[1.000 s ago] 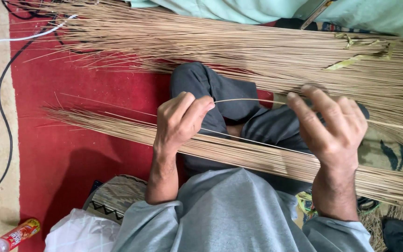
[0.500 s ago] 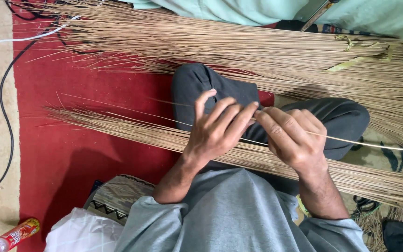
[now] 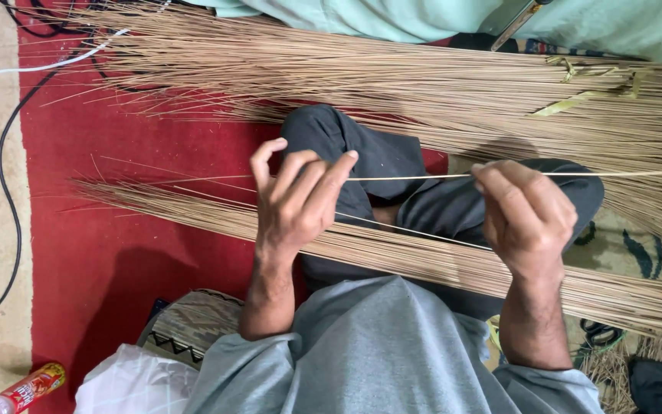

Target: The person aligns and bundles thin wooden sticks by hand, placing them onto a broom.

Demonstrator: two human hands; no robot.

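**One thin stick stretched between two hands**

At the far left a black cable (image 3: 5, 192) and a white cable (image 3: 47, 65) trailed over the red carpet (image 3: 116, 253), with a small red bottle (image 3: 28, 387) lying near the bottom corner. Moving right, the left hand (image 3: 296, 203) was raised with fingers loosely fanned, its fingertips pinching the near end of a single thin stick (image 3: 415, 177). That stick ran almost level — its long axis left to right — across the person's dark-trousered knee (image 3: 377, 165) to the right hand (image 3: 526, 218), which was curled and pinched it between thumb and forefinger; beyond that grip the stick carried on toward the right edge. Both hands were on it, so neither was nearer.

Under the wrists a smaller bundle of sticks (image 3: 438, 264) lay slanted across the lap, while a much larger heap of sticks (image 3: 423, 84) spread across the floor above, a few pale green strips (image 3: 584, 100) on it. Scissors (image 3: 599, 333) lay at the lower right — partly hidden.
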